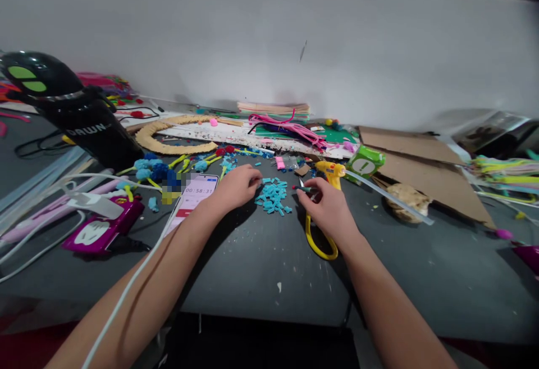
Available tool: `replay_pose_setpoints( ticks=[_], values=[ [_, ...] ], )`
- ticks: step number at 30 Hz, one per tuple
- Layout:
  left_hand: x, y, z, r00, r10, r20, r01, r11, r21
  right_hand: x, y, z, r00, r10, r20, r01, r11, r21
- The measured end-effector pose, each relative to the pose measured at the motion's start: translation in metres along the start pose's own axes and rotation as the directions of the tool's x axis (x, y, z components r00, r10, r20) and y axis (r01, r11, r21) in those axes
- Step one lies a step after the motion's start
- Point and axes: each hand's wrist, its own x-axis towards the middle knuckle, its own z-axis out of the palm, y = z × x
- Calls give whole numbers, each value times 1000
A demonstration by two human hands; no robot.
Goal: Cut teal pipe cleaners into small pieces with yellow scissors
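Observation:
A loose pile of small light-blue pieces (pixel 274 196) lies on the grey table (pixel 252 279) between my hands. My left hand (pixel 242 185) is at the pile's left edge, fingers curled together; what they hold, if anything, is too small to name. On the right side of the pile, my right hand (pixel 320 203) pinches a small dark tool with a red tip (pixel 300 188). Yellow-handled scissors (pixel 324 254) lie partly under my right hand. Just behind that hand is a yellow glue gun (pixel 332 171) with a clear glue stick in it.
At the left are a phone (pixel 196 194) showing a timer, a purple device (pixel 105 228), blue pompoms (pixel 155 169) and a tall black bottle (pixel 84 119). A white cable crosses my left forearm. Cardboard (pixel 438 181) and a green box (pixel 365 164) are at the right.

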Motion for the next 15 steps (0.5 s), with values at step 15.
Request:
replay_pose_setpoints(
  ticks=[15],
  values=[
    [0, 8, -12, 992, -84, -92, 38, 908, -416, -35, 53, -75, 929, 285, 235, -330, 927, 181]
  ],
)
